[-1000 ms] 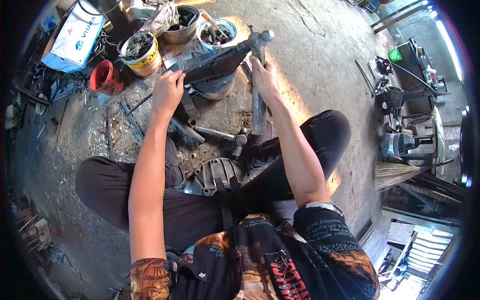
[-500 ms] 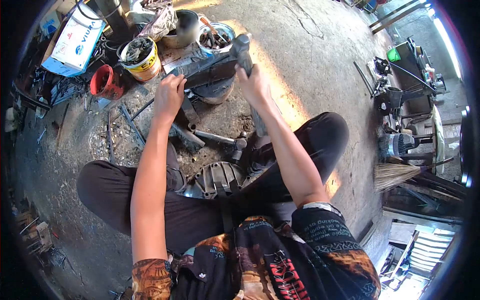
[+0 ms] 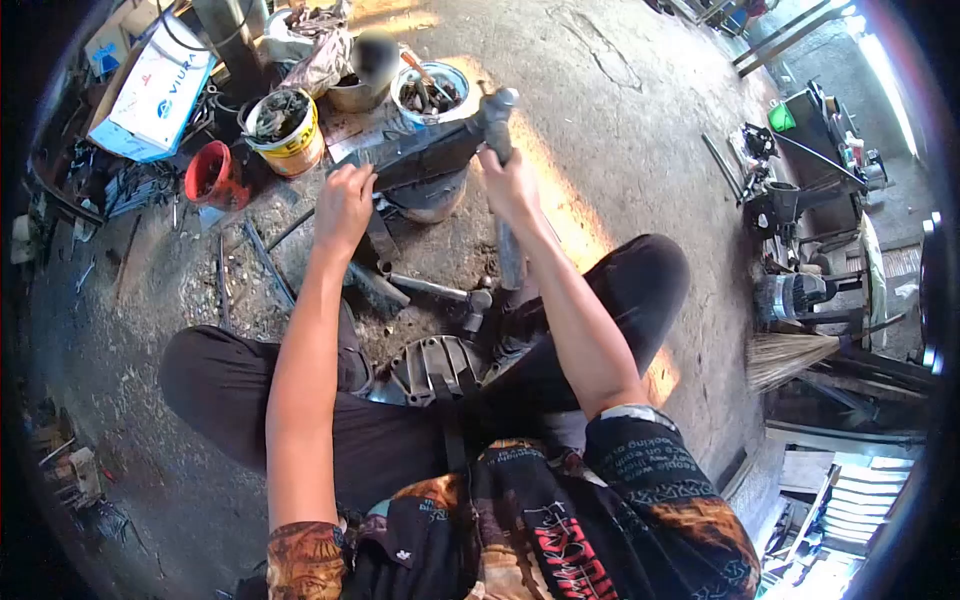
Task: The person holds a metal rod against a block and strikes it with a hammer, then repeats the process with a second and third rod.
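Observation:
My right hand (image 3: pixel 513 190) is closed around the handle of a hammer (image 3: pixel 497 108), its head up at the right end of a long, dark metal piece (image 3: pixel 430 160). My left hand (image 3: pixel 345 208) is closed at the left end of that piece, which lies over a round block (image 3: pixel 437 204). Whether the hammer head touches the metal cannot be made out. A second hammer (image 3: pixel 455 295) lies on the ground between my legs, near a ribbed metal casting (image 3: pixel 437 368) by my feet.
Beyond the block stand a yellow-and-white bucket (image 3: pixel 292 155), a red bucket (image 3: pixel 215 178) and a white bucket (image 3: pixel 460 84) of scraps. A white-and-blue box (image 3: pixel 158 95) sits at the far left. Metal rods (image 3: pixel 270 263) lie on the left floor; a broom (image 3: pixel 795 358) is at right.
The hammer head has shifted slightly right and lower in view. My left hand stays at the end of the metal piece. The whole view has moved a little.

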`<move>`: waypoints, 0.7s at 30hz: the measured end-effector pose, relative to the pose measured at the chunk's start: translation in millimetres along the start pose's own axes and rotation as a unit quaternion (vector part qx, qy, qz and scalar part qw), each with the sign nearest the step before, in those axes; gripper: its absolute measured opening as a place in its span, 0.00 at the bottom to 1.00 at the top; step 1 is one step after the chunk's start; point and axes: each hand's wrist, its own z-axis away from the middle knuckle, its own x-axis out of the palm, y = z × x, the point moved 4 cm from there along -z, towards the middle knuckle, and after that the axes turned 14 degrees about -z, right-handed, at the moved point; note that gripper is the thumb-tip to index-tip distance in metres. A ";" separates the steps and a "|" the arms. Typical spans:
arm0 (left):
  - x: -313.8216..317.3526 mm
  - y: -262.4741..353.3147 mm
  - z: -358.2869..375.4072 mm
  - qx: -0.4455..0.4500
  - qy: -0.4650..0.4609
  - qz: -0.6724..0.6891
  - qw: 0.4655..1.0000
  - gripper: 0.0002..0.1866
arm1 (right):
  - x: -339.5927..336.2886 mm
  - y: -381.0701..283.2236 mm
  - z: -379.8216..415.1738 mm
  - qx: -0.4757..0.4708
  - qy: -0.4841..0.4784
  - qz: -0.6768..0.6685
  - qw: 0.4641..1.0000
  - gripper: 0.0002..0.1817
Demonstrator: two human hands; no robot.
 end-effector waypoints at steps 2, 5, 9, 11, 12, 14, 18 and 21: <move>-4.5 -0.1 4.5 -0.002 0.004 0.000 1.000 0.08 | -11.6 -6.8 4.6 0.197 -0.078 -0.081 0.974 0.27; -7.7 3.8 -2.3 -0.003 0.010 0.006 1.000 0.08 | -17.7 -5.4 3.6 0.235 -0.046 -0.099 0.966 0.28; -10.8 2.7 -3.7 -0.012 0.008 0.021 1.000 0.09 | -22.3 -25.5 3.6 0.218 -0.055 -0.079 0.971 0.28; -9.0 1.4 -3.7 -0.011 0.004 0.026 1.000 0.10 | -22.0 -27.6 0.9 0.122 -0.037 0.003 0.992 0.28; -9.2 1.5 -3.8 -0.011 0.008 0.028 1.000 0.10 | -22.3 -30.6 2.6 0.124 -0.039 0.004 0.992 0.28; -10.5 0.8 -4.5 -0.012 0.010 0.029 0.999 0.10 | -22.8 -43.9 4.5 0.055 -0.029 -0.048 0.997 0.30; -10.7 4.6 -4.7 -0.007 0.002 0.019 1.000 0.09 | -3.4 -24.3 11.8 0.034 -0.019 0.060 0.997 0.28; -8.7 1.5 -4.3 0.000 0.011 0.017 1.000 0.09 | -7.6 -24.9 3.0 0.088 -0.033 -0.064 0.993 0.26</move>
